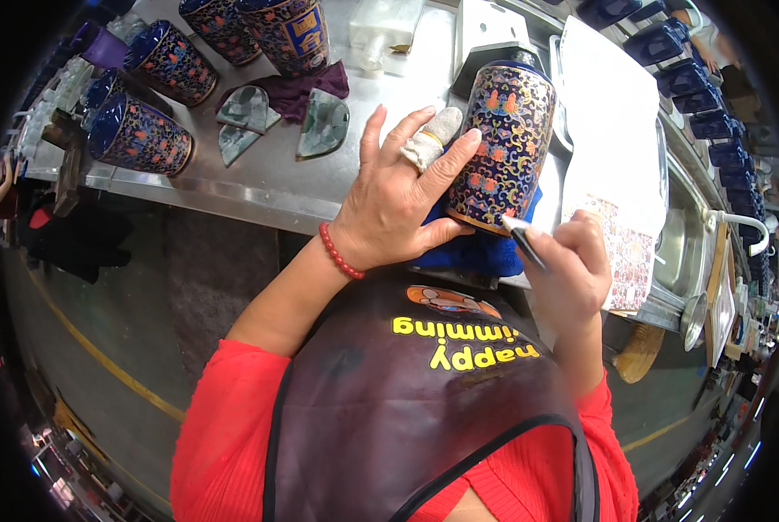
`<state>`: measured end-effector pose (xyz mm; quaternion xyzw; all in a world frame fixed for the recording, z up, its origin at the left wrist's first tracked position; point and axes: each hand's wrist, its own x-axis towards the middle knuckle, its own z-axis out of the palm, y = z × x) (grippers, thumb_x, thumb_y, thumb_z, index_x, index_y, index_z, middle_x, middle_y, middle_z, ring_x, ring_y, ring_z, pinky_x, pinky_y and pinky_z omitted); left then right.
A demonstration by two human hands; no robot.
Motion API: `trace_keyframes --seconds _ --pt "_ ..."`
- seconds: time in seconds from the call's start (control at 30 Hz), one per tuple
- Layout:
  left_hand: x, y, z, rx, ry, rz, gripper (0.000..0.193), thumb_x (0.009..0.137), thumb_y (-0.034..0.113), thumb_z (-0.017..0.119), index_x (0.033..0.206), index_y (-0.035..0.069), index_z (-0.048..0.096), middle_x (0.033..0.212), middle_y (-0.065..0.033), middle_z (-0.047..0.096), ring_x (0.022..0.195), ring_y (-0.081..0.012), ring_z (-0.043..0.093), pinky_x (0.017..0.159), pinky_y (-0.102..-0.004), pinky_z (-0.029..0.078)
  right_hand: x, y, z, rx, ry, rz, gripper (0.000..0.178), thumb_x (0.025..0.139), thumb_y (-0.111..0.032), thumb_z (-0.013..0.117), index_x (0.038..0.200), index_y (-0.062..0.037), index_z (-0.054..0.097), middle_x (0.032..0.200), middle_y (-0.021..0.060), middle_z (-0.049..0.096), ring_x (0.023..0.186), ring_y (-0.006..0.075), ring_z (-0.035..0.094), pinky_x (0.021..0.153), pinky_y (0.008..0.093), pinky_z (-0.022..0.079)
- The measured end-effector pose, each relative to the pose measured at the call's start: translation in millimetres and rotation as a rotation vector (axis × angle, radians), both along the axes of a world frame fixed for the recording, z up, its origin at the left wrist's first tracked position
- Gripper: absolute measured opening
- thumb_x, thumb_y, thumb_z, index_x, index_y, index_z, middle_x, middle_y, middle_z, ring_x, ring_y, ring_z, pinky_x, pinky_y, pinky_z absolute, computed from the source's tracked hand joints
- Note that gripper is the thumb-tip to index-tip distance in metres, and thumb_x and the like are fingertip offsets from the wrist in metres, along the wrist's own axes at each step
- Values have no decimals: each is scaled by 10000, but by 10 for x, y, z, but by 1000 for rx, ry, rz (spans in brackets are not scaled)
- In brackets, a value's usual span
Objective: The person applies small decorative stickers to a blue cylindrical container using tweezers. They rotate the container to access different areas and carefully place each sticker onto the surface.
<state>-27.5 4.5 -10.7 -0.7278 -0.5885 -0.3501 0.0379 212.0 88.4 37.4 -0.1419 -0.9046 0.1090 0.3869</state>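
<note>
A tall dark blue jar (507,143) with a dense gold, red and blue flower pattern lies tilted on a blue cloth (476,248) at the front edge of the metal bench (259,187). My left hand (402,196) grips the jar's side; one finger wears a white bandage wrap. My right hand (572,265) holds a thin dark tool (521,239), whose tip touches the jar's lower rim.
Several similar patterned jars (141,135) lie at the back left, near pale green stone pieces (324,126) and a purple cloth (298,91). A white cloth (611,113) and a patterned sheet (628,257) lie to the right, beside a steel sink (681,248).
</note>
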Motion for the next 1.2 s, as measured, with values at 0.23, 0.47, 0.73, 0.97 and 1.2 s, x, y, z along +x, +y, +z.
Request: trace_keyframes --seconds 0.23,0.47,0.73,0.97,1.2 --pt "151 -2 -76 -127 -436 -174 930 923 538 657 1616 61 261 1538 -247 413 1452 -459 318 1188 -653 118 45 -14 -12 -145 8 9 409 623 45 851 1007 -32 735 756 50 530 647 222 492 588 359 362" --pt "142 2 -93 -135 -488 -200 856 945 423 640 1615 47 262 1538 -257 422 1456 -423 338 1212 -569 108 28 19 -28 -115 15 4 414 639 56 845 1028 -30 731 755 49 532 643 217 488 590 357 362" --pt "92 13 -103 -170 -646 -258 823 951 382 630 1609 33 281 1546 -262 417 1445 -403 360 1214 -503 146 -23 -74 -58 22 -125 208 364 603 -59 784 963 -22 748 794 36 498 663 213 481 643 399 391" --pt "229 35 -53 -66 -483 -101 843 931 452 680 1577 39 328 1437 -238 493 1276 -398 453 1156 -510 232 26 -68 -60 -31 -39 67 398 594 -52 795 988 -29 743 798 43 480 673 231 473 636 395 376" --pt "170 16 -80 -146 -628 -185 801 943 360 669 1586 35 317 1515 -242 439 1391 -388 399 1197 -507 198 -71 -54 54 120 -100 54 331 650 -69 747 981 -85 737 795 11 479 676 192 473 694 375 382"
